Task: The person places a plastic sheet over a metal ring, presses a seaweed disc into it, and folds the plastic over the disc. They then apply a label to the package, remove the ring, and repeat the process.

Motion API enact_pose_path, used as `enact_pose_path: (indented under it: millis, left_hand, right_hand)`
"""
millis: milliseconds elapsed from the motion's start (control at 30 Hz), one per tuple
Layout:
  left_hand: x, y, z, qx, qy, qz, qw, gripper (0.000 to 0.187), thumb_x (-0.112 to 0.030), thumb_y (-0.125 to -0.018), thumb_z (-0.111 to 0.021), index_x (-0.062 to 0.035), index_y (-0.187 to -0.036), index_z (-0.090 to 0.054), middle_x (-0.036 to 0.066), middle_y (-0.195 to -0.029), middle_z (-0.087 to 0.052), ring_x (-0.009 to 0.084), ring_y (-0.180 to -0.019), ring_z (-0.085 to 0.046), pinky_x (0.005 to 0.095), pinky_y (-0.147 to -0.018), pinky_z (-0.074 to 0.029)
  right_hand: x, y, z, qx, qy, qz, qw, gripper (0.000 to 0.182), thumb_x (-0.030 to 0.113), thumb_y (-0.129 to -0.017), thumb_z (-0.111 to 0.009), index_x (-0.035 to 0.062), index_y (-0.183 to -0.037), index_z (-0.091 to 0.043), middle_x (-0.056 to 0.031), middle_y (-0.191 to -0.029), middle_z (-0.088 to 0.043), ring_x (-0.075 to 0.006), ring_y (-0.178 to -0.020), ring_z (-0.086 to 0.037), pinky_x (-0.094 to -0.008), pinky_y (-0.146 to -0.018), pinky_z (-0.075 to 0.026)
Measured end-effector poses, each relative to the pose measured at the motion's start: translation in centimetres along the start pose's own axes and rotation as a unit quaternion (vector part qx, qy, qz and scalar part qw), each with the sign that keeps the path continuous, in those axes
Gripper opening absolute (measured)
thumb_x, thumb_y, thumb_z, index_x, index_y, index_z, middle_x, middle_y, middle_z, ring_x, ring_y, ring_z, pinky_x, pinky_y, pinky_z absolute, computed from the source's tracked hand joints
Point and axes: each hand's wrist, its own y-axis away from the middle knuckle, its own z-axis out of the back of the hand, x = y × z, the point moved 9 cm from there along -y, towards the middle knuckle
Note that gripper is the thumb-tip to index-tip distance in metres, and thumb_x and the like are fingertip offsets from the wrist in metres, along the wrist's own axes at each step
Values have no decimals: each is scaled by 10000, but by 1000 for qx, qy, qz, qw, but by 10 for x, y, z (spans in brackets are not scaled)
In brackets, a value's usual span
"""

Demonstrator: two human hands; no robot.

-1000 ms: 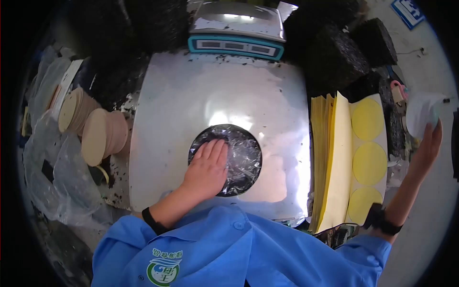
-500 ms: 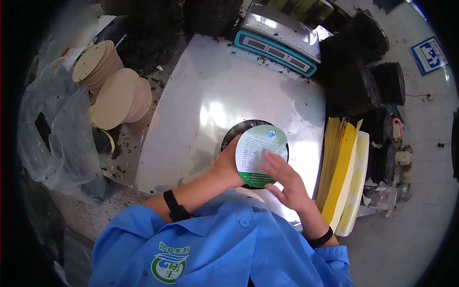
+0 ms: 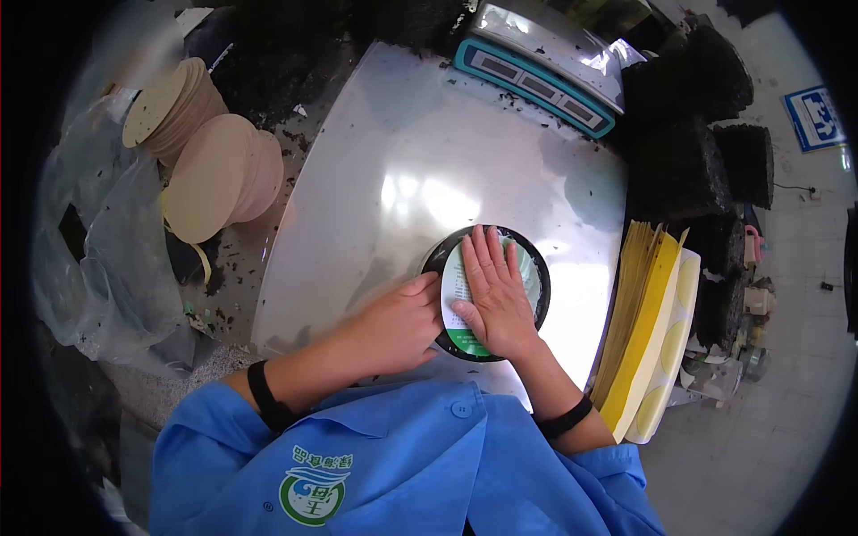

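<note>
The right hand [image 3: 496, 308] lies flat, unclenched, on the round label [image 3: 454, 295] atop the black container [image 3: 544, 284]; the left hand [image 3: 398, 326] curls beside it (gripping or not, I cannot tell). Uneven pressure could crease the label or shift it crooked.

I count two hands at the centre of the clock face: one left hand [image 3: 399, 326] and one right hand [image 3: 497, 299]. There, too, are one round label [image 3: 453, 295] and one black round container [image 3: 544, 288]. I see two dark wristbands [image 3: 567, 418], at eight and near five. At ten stand two stacks of tan discs [image 3: 208, 177]; at one, one scale [image 3: 550, 54] with three display windows [image 3: 539, 86]. Between three and four are three yellow circles [image 3: 687, 279]; at two, one blue-and-white sign [image 3: 815, 119] and at least three dark blocks [image 3: 675, 170], too dim to count exactly.
</note>
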Motion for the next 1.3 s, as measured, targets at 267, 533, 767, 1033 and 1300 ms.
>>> enact_pose_path:
  millis: [267, 533, 767, 1033, 1300]
  left_hand:
    - [31, 25, 30, -110, 54, 105, 987, 734, -377, -697, -789, -3, -1280, -547, 175, -1333, -561, 331, -1215, -547, 422, -1096, -354]
    - [61, 25, -22, -27, 334, 265, 904, 1232, -434, -567, -900, -23, -1493, -200, 233, -1401, -477, 401, -1202, -545, 434, -982, -470]
    - [97, 30, -12, -27, 369, 372, 851, 1073, -488, -657, -843, 41, -1446, -344, 237, -1359, -530, 380, -1139, -606, 424, -933, -501]
    - [-8, -44, 78, -51, 491, 64, 867, 598, -369, -931, -630, -96, -1432, -450, 129, -1298, -607, 230, -1070, -641, 393, -951, -497]
    - [-48, 24, -47, 25, -54, -59, 996, 705, -425, -812, -719, -71, -1387, -514, 107, -1411, -541, 301, -1312, -483, 465, -1092, -378]
  right_hand:
    - [1, -6, -7, 13, 60, 0, 998, 753, 489, -947, -494, 59, -1527, -281, -233, -1587, -195, -430, -1477, -126, -544, -1188, -100]
    - [20, -15, -20, -32, 144, -48, 988, 784, 484, -916, -554, 23, -1503, -317, -234, -1579, -216, -443, -1475, -119, -598, -1171, -102]
    - [17, 22, -1, 64, 138, -29, 988, 711, 465, -920, -561, 153, -1518, -336, -197, -1583, -236, -440, -1468, -163, -618, -1161, -127]
    - [-18, 52, 39, 187, 73, -14, 980, 766, 452, -901, -623, 219, -1544, -279, -180, -1612, -167, -467, -1460, -167, -587, -1155, -215]
    - [-88, 111, 80, 502, 99, -196, 836, 604, 380, -901, -652, 139, -1432, -496, -167, -1371, -561, -342, -1212, -565, -380, -1035, -429]
